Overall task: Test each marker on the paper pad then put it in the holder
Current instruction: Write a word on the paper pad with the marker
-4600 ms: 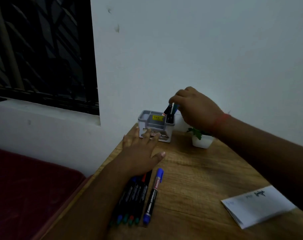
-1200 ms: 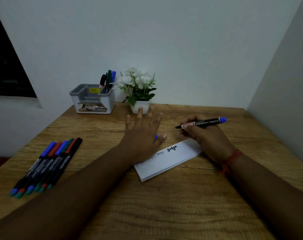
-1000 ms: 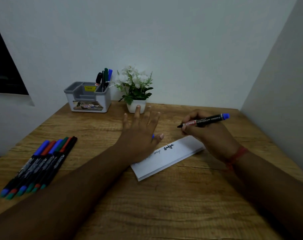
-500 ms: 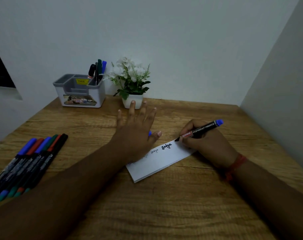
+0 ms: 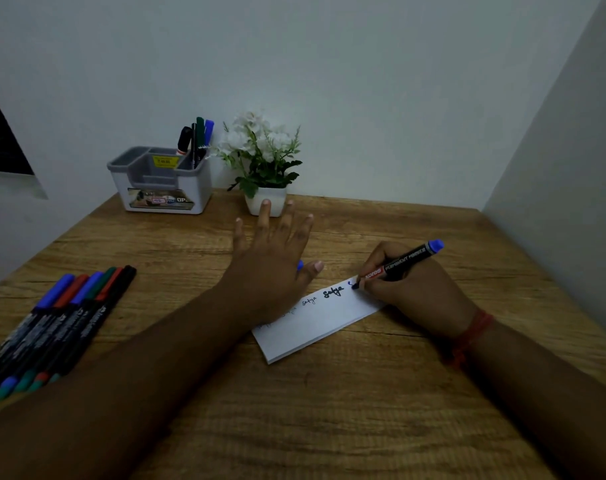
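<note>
One head view: right hand (image 5: 423, 289) grips a black marker (image 5: 398, 263), tip on the white paper pad (image 5: 315, 320) at table (image 5: 329, 410) centre. Left hand (image 5: 270, 265), fingers spread, pins the pad's left end, a blue cap (image 5: 300, 265) tucked beneath. Six markers (image 5: 52, 323) lie left; the holder (image 5: 163, 181) at the back carries several.
</note>
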Tool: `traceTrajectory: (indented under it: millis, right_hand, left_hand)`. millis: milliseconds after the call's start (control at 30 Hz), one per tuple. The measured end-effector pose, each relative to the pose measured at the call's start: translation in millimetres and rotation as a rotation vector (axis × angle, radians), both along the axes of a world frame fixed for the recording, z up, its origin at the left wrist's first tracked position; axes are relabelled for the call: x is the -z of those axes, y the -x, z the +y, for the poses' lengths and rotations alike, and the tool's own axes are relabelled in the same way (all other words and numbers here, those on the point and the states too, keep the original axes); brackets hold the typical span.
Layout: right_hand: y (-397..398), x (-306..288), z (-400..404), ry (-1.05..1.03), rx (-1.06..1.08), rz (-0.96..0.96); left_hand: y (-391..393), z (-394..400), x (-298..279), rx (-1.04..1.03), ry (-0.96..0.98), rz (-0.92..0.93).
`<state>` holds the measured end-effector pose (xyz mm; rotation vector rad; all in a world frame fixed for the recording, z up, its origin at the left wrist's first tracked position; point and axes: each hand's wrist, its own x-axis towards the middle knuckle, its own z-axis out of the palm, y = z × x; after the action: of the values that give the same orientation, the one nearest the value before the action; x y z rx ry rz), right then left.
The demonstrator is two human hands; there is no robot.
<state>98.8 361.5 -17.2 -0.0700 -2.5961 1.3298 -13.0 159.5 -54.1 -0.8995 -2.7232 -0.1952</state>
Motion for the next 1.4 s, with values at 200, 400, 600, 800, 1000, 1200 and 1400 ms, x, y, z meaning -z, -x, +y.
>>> traceTrajectory:
  millis: [200,400,600,800,1000,1200,1400]
  right_hand:
    - [2.5,0.7,2.9,0.02,0.047,0.015]
    - [3.0,1.5,3.9,-0.005,0.062,0.005]
    - [5.1,1.1,3.3,-0.067,0.094,0.02]
    - [6.1,-2.7,5.6,-0.071,0.083,-0.015]
    - [4.9,-2.2,5.1,-0.04,0.091,-0.014]
    - [7.0,-0.6,7.9,-0.057,0.118,-0.004]
    - [4.8,-0.8,8.0,-0.071,0.115,-0.004]
  left_hand:
    - [-0.1,0.0,0.0,0.005,0.008,-0.004]
    - [-2.0,0.2,-2.4,0.0,0.019,-0.015]
    - [-0.8,0.5,-0.4,0.003,0.012,0.009]
    - [-0.9,0.5,-0.9,0.007,0.017,0.009]
    - [-2.1,0.6,-2.9,0.005,0.025,-0.004]
    - [-1.5,-0.5,-2.1,-0.002,0.028,0.002]
    - [-1.1,0.4,-1.4,-0.003,0.031,0.001]
